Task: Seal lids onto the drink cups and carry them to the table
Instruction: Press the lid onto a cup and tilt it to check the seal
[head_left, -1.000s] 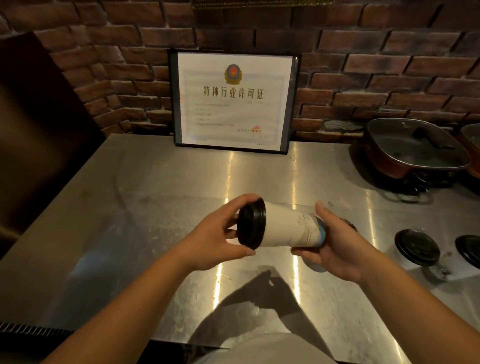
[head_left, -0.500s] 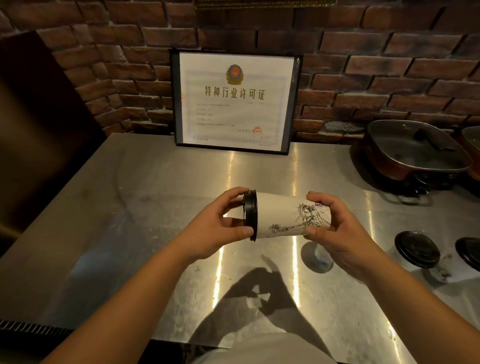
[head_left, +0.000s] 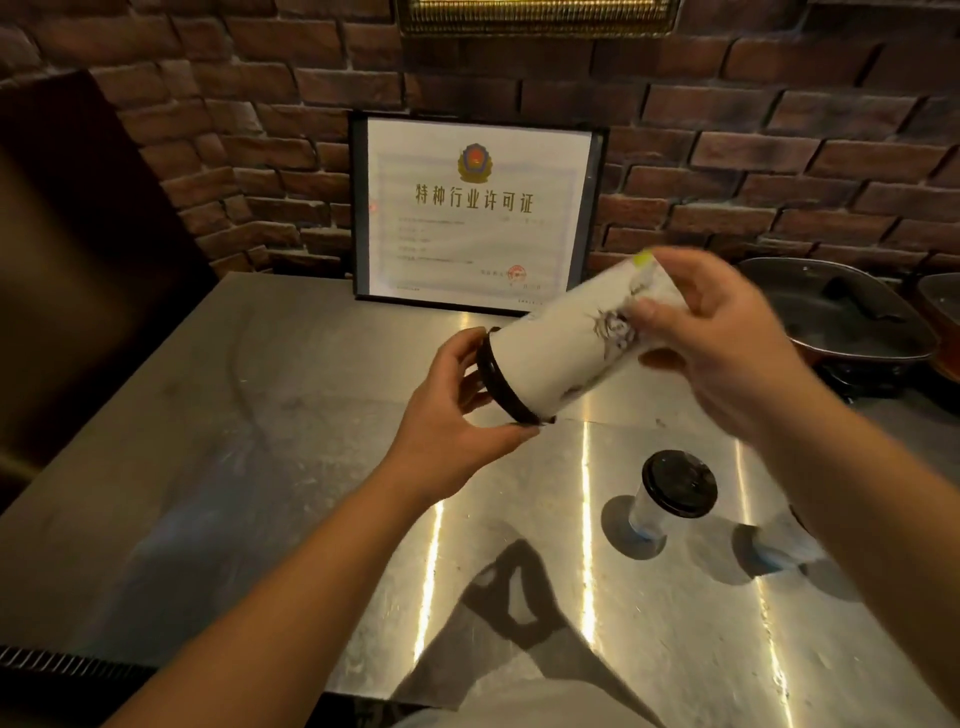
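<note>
A white paper cup (head_left: 561, 343) with a dark drawing and a black lid (head_left: 501, 387) is held above the steel counter, tipped with its lid end down-left and its base up-right. My left hand (head_left: 457, 415) grips the lid rim. My right hand (head_left: 727, 338) wraps the cup's base end and is motion-blurred. A second cup with a black lid (head_left: 675, 486) stands upright on the counter below my right forearm. A third cup's base (head_left: 769, 553) shows just right of it, mostly hidden by my arm.
The steel counter (head_left: 260, 467) meets a brick wall at the back. A framed certificate (head_left: 475, 213) leans on the wall. A lidded rectangular pan (head_left: 841, 322) sits at the right, with another pan's edge (head_left: 943, 322) beyond it. A dark panel (head_left: 78, 260) stands at left.
The cup went from lying level to tilted, its base end lifted up and right by my right hand. The view shifted and a lidded cup on the counter came into sight.
</note>
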